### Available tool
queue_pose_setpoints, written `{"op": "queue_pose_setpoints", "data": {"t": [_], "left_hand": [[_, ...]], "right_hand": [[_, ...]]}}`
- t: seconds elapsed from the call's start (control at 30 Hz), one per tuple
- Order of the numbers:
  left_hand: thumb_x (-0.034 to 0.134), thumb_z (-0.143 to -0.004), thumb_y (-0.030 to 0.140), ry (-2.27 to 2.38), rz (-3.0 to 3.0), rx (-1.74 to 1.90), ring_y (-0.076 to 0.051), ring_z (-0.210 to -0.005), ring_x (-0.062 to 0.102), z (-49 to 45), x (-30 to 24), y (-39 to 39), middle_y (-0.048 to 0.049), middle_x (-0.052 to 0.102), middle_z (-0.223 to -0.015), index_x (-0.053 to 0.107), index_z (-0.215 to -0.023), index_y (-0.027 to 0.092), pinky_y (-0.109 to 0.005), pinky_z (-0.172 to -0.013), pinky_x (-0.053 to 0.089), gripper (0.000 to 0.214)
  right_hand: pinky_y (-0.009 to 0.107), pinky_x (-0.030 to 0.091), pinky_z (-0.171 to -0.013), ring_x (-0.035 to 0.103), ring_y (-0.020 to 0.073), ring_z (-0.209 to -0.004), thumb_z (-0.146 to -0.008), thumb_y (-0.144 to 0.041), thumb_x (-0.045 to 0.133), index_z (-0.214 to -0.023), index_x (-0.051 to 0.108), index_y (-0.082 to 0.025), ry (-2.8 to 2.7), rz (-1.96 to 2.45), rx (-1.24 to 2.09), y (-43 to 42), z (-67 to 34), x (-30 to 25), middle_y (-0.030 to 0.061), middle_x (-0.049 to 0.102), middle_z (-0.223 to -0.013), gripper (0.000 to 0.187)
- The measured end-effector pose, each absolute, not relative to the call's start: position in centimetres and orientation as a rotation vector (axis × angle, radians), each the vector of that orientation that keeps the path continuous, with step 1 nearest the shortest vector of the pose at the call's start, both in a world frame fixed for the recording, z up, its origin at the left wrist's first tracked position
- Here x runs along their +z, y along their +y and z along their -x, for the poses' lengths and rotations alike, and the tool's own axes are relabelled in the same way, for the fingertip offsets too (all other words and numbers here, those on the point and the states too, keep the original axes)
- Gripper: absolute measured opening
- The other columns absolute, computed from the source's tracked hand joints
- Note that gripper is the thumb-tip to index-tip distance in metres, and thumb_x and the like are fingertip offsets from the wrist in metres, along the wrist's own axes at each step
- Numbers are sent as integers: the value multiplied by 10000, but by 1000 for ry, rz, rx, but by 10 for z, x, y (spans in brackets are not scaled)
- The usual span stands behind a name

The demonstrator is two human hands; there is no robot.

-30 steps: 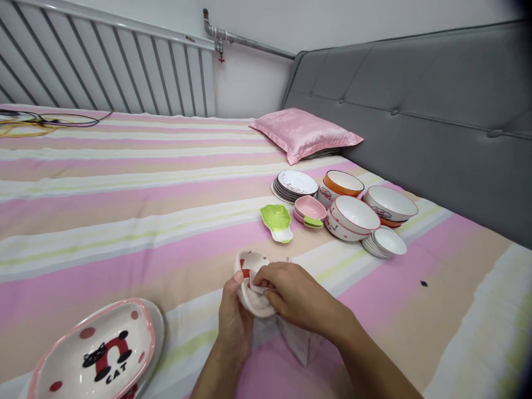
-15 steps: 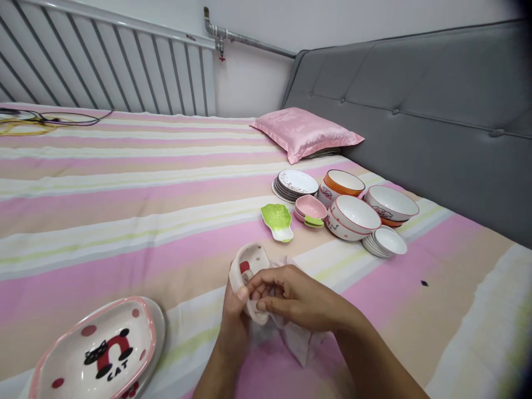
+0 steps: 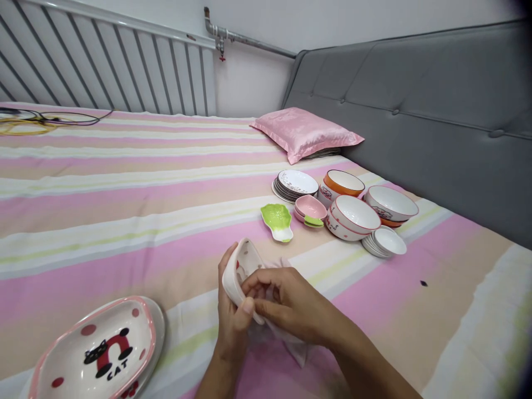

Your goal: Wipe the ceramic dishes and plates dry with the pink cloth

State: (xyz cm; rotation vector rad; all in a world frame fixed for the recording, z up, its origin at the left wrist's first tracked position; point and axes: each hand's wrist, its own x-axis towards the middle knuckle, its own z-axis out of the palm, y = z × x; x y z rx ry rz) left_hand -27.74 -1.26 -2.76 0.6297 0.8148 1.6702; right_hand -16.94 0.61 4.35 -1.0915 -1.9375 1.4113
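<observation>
My left hand (image 3: 230,330) is closed round a small white dish (image 3: 248,256) with red spots and a picture inside, holding it tilted above the bedspread. My right hand (image 3: 293,303) has its fingers curled inside the dish, with a thin pale cloth (image 3: 297,350) bunched in and behind them. Part of the cloth hangs below the right wrist. At the lower left lies a pink-rimmed cat dish (image 3: 72,363) on top of a white plate (image 3: 160,327).
On the striped bed (image 3: 103,233), a green leaf-shaped dish (image 3: 277,219) lies beyond my hands. Pink dishes (image 3: 311,206), stacked plates (image 3: 297,182), red-rimmed bowls (image 3: 353,216) and small white bowls (image 3: 390,241) stand to its right. Farther back are a pillow (image 3: 305,130) and cables (image 3: 37,119).
The white dish has moved slightly left and tipped more steeply, showing more of its outer side. My right fingers have shifted inside it, and the cloth hangs lower.
</observation>
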Motion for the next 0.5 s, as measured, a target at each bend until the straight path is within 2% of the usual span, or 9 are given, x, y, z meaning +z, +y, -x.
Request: {"op": "queue_pose_setpoints", "data": {"t": [0.13,0.23,0.33,0.5], "left_hand": [[712,-566,399,877,-731,1679,-308,-1012,571,278,-28,-9,-66,645,-841,575,-1003,193,-403,-855,454,502],[708,-564,393,867,-675,1707,-303,-1054,546,276,-23,-10,-60,653,-831,603,-960,194,-390,-900,425,456],[694,-565,397,817,-535,1673,-296,-988,579,275,-18,-11,-61,666,-861,618,-974,191,-378,-838,462,464],[641,-592,430,754,-300,1636,-262,-802,631,282,-12,-6,-55,677,-725,666,-782,160,-345,-711,503,331]], "right_hand": [[262,381,-726,539,147,-806,-758,-94,555,-848,664,-222,-2190,1329,862,6,172,40,-7,659,-833,191],[276,389,-733,540,170,-857,-784,-86,510,-894,662,-228,-2262,1458,652,10,172,34,18,656,-875,235],[278,399,-741,540,175,-886,-805,-123,511,-926,655,-234,-2268,1444,573,14,170,31,25,643,-896,218],[257,417,-724,557,139,-834,-826,-218,532,-968,624,-230,-2143,1308,768,17,155,40,8,633,-934,170]]}}
